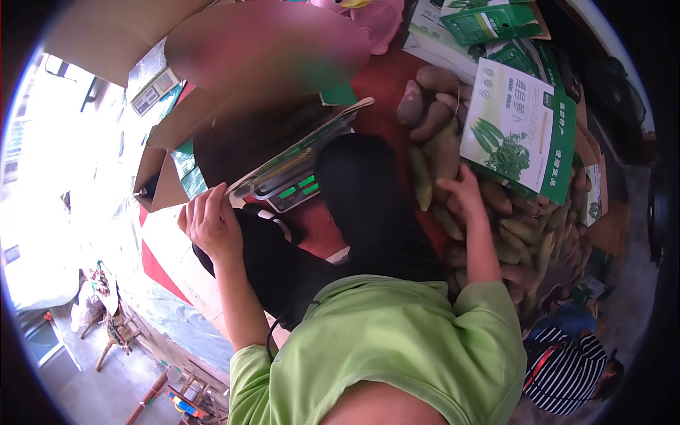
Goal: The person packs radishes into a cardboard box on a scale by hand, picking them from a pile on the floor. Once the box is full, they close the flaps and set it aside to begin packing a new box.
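My left hand is closed with its fingers bent over the near edge of an open cardboard box. The inside of the box is dark, and its contents cannot be made out. Under the box's edge shows a digital scale with lit green displays, near my knee. My right hand is open, thumb and fingers apart, beside a heap of long radishes. Nothing shows in its grasp. Close to its fingertips lies a white and green printed carton on top of the radishes.
More green and white cartons are piled at the back right. A pink object stands at the far edge. A person in a striped top is at the lower right. Wooden stools stand on the floor at the lower left.
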A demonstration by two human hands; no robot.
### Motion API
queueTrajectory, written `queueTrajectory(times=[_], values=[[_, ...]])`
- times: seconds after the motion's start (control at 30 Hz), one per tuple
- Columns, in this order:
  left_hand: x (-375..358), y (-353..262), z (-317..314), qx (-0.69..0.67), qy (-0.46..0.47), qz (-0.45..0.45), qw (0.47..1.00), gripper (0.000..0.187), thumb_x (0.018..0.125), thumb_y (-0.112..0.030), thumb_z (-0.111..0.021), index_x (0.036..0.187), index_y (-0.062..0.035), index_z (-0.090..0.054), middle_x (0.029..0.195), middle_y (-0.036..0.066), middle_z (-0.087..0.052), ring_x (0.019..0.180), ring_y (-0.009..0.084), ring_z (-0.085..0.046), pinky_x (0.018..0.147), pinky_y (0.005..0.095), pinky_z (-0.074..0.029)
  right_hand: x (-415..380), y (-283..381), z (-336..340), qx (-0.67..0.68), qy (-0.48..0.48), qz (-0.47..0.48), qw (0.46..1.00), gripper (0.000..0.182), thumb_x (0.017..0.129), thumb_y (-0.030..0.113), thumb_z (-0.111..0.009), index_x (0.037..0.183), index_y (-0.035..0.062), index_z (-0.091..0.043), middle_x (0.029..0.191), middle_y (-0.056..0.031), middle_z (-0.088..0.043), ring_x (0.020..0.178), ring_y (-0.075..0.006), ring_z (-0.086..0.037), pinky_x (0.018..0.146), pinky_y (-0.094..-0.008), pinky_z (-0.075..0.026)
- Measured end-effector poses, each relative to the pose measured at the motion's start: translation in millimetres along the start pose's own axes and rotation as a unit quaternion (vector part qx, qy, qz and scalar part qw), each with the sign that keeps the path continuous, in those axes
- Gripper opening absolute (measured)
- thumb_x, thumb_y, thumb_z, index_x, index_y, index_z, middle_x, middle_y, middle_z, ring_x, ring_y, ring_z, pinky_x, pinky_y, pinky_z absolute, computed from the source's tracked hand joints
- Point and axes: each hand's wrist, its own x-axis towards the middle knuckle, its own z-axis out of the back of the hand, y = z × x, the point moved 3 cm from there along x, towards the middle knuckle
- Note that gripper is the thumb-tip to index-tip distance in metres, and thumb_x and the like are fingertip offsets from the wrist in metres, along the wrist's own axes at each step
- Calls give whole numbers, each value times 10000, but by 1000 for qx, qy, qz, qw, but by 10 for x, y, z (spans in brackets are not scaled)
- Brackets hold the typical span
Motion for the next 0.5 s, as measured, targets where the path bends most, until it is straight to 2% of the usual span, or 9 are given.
queueTrajectory(times=[0.03,0.1,0.17,0.3,0.33,0.37,0.43,0.47,0.5], values=[[3,-2,13,-14,-1,-4,1000,135,785,-70,-663,903,-131,-689,839,8,-665,836,181,-626,866,344,-379,-3,358,-144,26,30,42,998,651,697,14,-705,1305,0,-472,1158,-110,-599,1053,-200,-580,924,-354,-460],[3,2,21,-14,-2,-3,1000,133,787,-70,-661,901,-133,-688,836,7,-663,836,182,-625,865,347,-380,-74,1118,-425,-58,61,130,988,693,682,46,-721,1320,-13,-457,1194,-120,-590,1082,-209,-571,948,-333,-446],[5,8,17,-19,-3,-5,1000,130,790,-70,-660,900,-134,-688,834,6,-661,837,183,-625,864,351,-380,103,1456,-541,-157,45,271,949,701,666,83,-738,1302,-30,-466,1201,-127,-592,1100,-209,-567,955,-326,-438],[5,32,31,-17,4,-11,1000,138,792,-69,-660,909,-138,-685,847,-1,-659,841,184,-624,857,350,-386,-51,2296,-1272,-199,149,363,898,685,621,132,-784,1240,-7,-524,1131,-105,-622,1042,-197,-587,934,-327,-443],[2,24,25,-16,6,-12,1000,139,794,-70,-659,912,-139,-684,852,-1,-659,842,185,-624,855,347,-388,-64,2409,-1479,-228,193,386,873,727,629,77,-767,1296,22,-485,1153,-85,-599,1069,-180,-571,931,-330,-450],[7,22,28,-13,4,-18,1000,138,798,-74,-657,914,-143,-685,855,-3,-659,840,184,-623,853,344,-390,-31,2486,-1659,-314,167,451,818,695,615,94,-774,1253,6,-511,1123,-110,-615,1029,-202,-593,928,-329,-454],[-9,37,18,-5,10,-19,1000,136,808,-79,-645,918,-146,-687,857,-4,-661,836,187,-619,844,345,-390,-22,2546,-2053,-376,191,475,772,694,592,155,-785,1218,-14,-537,1125,-190,-611,1064,-288,-594,929,-355,-456],[-19,52,6,-4,16,-20,1000,137,812,-80,-640,922,-146,-688,859,-3,-661,837,189,-617,842,346,-390,38,2513,-2265,-421,206,481,741,685,575,186,-790,1186,-19,-560,1114,-202,-615,1058,-333,-591,908,-381,-469],[-22,52,2,0,19,-22,1000,131,818,-90,-634,924,-147,-688,862,-4,-660,841,192,-613,841,344,-387,102,2470,-2478,-475,213,464,716,633,568,190,-785,1135,-17,-594,1031,-193,-644,1004,-348,-610,866,-407,-491]])
